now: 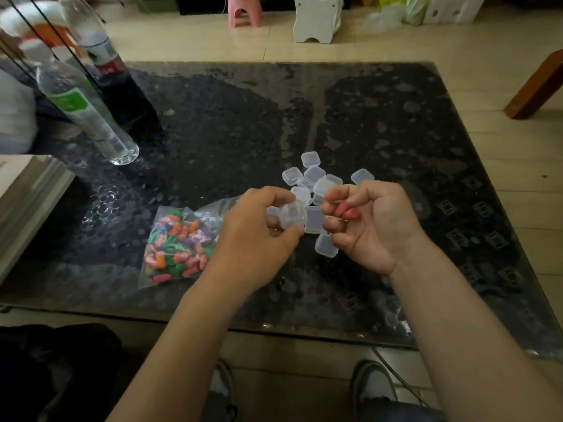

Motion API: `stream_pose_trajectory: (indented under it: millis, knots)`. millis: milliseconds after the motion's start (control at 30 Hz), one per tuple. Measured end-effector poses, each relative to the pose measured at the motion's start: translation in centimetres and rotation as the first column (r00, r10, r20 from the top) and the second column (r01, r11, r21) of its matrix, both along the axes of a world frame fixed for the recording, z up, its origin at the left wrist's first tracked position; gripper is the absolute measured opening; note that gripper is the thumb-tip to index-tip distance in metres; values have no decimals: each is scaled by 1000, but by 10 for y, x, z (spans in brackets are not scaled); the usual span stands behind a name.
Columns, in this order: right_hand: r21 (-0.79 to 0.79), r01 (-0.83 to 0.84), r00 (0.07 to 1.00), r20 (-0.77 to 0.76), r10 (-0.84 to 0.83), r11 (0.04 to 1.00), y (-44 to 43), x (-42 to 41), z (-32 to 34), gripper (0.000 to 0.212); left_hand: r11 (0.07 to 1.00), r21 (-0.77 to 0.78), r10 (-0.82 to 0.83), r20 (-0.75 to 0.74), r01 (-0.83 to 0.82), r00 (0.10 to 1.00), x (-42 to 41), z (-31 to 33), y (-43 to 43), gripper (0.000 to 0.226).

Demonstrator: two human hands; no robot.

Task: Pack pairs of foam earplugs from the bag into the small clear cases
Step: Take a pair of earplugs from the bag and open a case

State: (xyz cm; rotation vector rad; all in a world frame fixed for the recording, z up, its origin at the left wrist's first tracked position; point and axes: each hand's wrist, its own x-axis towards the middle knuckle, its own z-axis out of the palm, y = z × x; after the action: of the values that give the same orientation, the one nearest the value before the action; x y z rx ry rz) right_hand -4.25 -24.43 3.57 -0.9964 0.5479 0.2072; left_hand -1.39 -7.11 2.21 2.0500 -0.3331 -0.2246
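Counter (213,132): dark glass top, mottled black pattern, pale glare patches toward left.

Bag (170,278): clear plastic, lies flat near front edge, left of centre, holds mixed-colour earplugs (179,248).

Clear cases (313,175): loose cluster right of bag, several touching or overlapping. Lone case (362,176) just off cluster's right side. Front case (326,246) nearest front edge.

Green-label bottle (88,117): far left, clear. Red-label bottle (100,53) behind it.

Pale stack (27,193): at left edge; on counter or beside it, cannot tell.

Head-worn view, forward and down, close over table (213,132)
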Motion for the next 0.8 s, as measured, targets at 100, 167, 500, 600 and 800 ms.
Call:
stream_pose_trajectory:
  millis: [100,167,500,600,800]
  knots:
    - [-200,-133,990,-77,120,971,5,3,0,13,999,-50,-15,32,16,999,1,2,4,44]
    - [-320,-231,973,-84,215,919,10,1,-2,22,997,-63,-35,66,39,997,2,4,6,46]
    - [-349,-135,988,24,153,927,24,-1,2,25,990,-107,-72,146,88,987,3,8,12,42]
    - [-350,-121,990,31,140,929,24,-1,4,29,993,-86,-67,197,85,978,2,9,13,39]
    - [-352,-168,975,80,209,921,25,-3,6,37,992,-105,-45,279,76,959,3,12,15,27]
